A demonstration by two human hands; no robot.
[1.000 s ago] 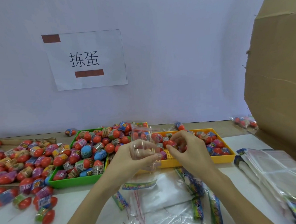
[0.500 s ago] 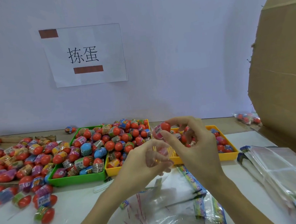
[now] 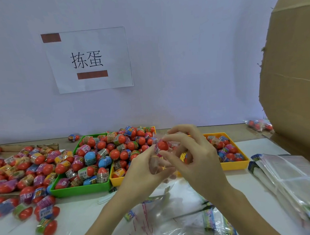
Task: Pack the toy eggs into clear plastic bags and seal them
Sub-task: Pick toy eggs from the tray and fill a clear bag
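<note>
Over the yellow tray (image 3: 233,165), right hand (image 3: 195,162) now pinches a red toy egg (image 3: 162,146), lifted from the tray; left hand (image 3: 144,170) grips the clear bag (image 3: 158,167) just below; insertion looks next.

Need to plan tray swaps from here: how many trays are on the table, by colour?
Green tray: 1
Yellow trays: 2, one beside the green tray, one on the right
Total: 3 trays, all holding toy eggs.
</note>
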